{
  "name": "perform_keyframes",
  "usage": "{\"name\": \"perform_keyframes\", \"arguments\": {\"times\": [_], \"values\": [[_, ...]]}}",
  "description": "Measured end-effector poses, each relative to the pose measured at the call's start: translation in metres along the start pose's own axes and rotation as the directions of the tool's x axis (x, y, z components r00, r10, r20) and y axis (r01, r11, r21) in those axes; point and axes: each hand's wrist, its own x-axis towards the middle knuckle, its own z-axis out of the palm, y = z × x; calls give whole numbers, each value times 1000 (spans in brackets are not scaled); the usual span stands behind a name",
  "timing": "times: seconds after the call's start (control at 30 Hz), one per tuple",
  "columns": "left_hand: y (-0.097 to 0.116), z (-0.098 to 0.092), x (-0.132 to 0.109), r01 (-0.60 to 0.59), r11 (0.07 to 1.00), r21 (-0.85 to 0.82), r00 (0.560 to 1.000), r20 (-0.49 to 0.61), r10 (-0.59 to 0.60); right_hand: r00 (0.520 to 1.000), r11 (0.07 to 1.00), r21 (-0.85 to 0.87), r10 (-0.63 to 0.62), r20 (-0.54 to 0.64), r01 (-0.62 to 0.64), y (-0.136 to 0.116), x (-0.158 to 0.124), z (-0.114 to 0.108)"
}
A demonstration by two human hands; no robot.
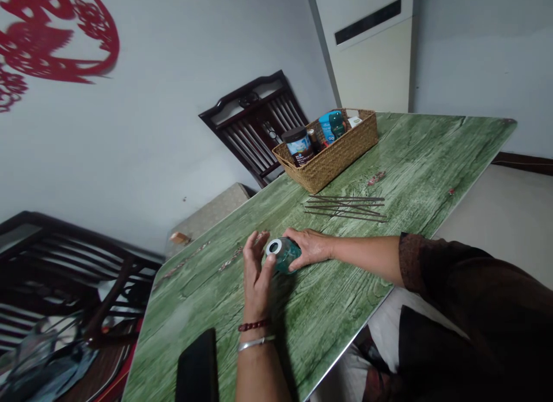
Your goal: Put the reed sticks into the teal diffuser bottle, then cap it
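A small teal glass bottle (285, 259) with a silvery ring around its dark mouth tilts toward the left, low over the green table. My right hand (311, 246) is closed round its body from the right. On the other side, my left hand (256, 269) has its fingers stretched and apart, and its thumb lies at the bottle's ring; whether it presses there I cannot tell. A dark red bead bracelet and a silver bangle circle my left wrist. Several thin dark sticks (345, 206) lie loosely side by side on the table beyond my right hand.
A woven basket (332, 167) holding a dark-lidded jar (298, 145) and other containers stands at the table's far side. Near my left forearm lies a flat black object (196, 367). The green table (415, 160) has wooden chairs (259, 111) along its far and left sides.
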Motion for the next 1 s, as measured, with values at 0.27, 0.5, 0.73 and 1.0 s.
{"name": "perform_keyframes", "arguments": {"times": [0.27, 0.5, 0.73, 1.0], "values": [[-5, 9, 9, 39, 970, 239, 968, -249, 22, 999, 998, -39, 42, -16, -42, -3, 0, 4], [2, 3, 12, 9, 992, 122, 987, -160, 11, 993, 995, -60, 79, -86, -84, -4, 7, 10], [5, -6, 14, 103, 994, 47, 990, -105, -98, 993, 995, -54, 83, -78, -88, -2, 10, 12], [-11, -48, -25, 389, 827, -405, 816, -265, -514, 981, 981, -66, 179, -70, -184, -4, 32, 21]]}}
